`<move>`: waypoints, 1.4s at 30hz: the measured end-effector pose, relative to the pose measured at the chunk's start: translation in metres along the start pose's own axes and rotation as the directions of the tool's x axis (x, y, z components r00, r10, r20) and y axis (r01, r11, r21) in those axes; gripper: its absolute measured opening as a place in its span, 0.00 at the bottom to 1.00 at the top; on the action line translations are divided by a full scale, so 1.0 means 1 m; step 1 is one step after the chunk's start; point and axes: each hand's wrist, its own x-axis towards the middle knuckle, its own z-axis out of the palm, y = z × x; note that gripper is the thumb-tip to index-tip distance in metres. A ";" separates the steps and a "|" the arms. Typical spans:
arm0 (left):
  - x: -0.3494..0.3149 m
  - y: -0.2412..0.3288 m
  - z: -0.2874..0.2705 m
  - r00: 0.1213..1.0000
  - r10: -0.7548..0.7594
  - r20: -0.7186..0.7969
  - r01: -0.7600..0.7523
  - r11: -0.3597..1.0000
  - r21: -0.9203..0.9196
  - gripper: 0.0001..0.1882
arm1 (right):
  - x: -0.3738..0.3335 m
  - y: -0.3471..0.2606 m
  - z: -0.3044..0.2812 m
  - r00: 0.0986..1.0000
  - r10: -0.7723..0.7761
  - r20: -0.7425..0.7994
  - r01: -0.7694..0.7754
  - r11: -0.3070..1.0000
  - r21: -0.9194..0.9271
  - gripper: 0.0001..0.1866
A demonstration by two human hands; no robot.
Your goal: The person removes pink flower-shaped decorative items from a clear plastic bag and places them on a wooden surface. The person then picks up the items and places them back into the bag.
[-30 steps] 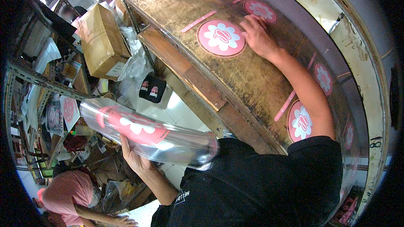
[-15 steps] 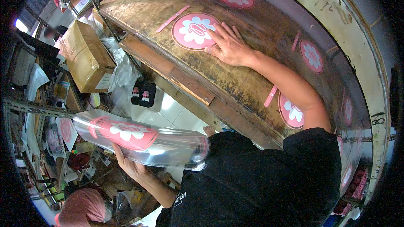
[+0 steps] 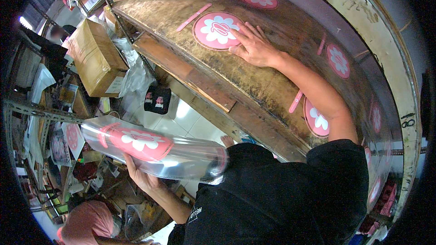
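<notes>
Two bare hands in the head view, each on a different print.

Left hand (image 3: 144,179): grasping the curled clear sheet (image 3: 190,154) at its lower side. Some fingers hidden, so can't tell the full grip. Sheet is bowed into a half-roll, held off the table, left of the black shirt (image 3: 272,190); its right end reaches the shirt, contact can't be told. It carries a pink print (image 3: 143,144) with a white flower, plus a short pink bar near its left end.

Right hand (image 3: 256,50): released, fingers spread, palm down at the brown table (image 3: 263,86), nothing gripped. Fingertips lie over the right edge of the pink disc (image 3: 213,31). Disc is on the table, white flower on it, pink loop mark at center. Narrow pink strip (image 3: 194,17) just beside it, upper left.

More round prints (image 3: 338,61) with strips spread across the table; one is partly covered by the right forearm (image 3: 313,84). Table top worn and dark-stained.

Left of the table: taped cardboard box (image 3: 97,59), crumpled plastic wrap (image 3: 136,72) beside it, metal shelf frame (image 3: 45,114). Black item (image 3: 157,100) with pink motifs on the tiled floor (image 3: 190,119). Co-worker in a pink top (image 3: 91,222), lower left.
</notes>
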 end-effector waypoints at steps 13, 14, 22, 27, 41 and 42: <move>-0.004 0.005 0.011 1.000 0.002 0.020 -0.002 0.999 -0.048 0.21 | -0.001 -0.011 -0.016 0.993 0.032 0.114 -0.027 0.998 -0.049 0.39; -0.004 0.005 0.008 1.000 0.010 0.014 -0.009 0.999 -0.044 0.22 | 0.000 -0.012 -0.017 0.993 0.031 0.117 -0.026 0.999 -0.043 0.39; 0.000 0.010 -0.003 0.999 0.036 -0.005 -0.036 0.999 0.009 0.24 | 0.000 0.002 -0.003 0.999 0.000 0.037 0.002 0.999 -0.039 0.39; -0.001 0.012 0.000 1.000 0.013 0.000 -0.013 0.999 -0.030 0.21 | 0.001 0.004 -0.001 1.000 0.003 0.021 -0.002 0.999 -0.035 0.38; 0.000 0.019 -0.002 1.000 0.000 0.026 0.001 0.999 -0.045 0.23 | 0.003 -0.021 -0.018 0.998 -0.047 -0.052 0.046 0.999 -0.020 0.34; 0.001 0.019 0.000 0.999 -0.001 0.039 0.002 0.999 -0.037 0.22 | 0.005 -0.031 -0.022 0.992 -0.093 -0.082 0.097 0.994 0.047 0.33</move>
